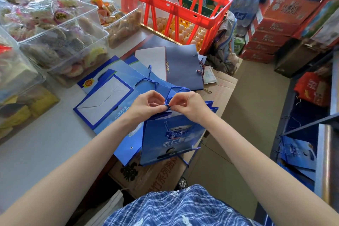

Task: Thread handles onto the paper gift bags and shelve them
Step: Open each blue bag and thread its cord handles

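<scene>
Fingers of the left hand (146, 103) and right hand (185, 103) are pinching a blue twisted cord handle (167, 103) between them, seemingly at a knot, though the cord end is hidden. Both hands are meeting at the top edge of an upright blue printed paper gift bag (170, 141). Flat blue paper bags (110, 97) are lying on the white tabletop (45, 143), behind the hands. A red plastic crate (170, 5) is standing beyond them.

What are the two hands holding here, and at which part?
Both the left hand and right hand pinch the blue cord handle at its knot, just above the top edge of the blue gift bag.
</scene>
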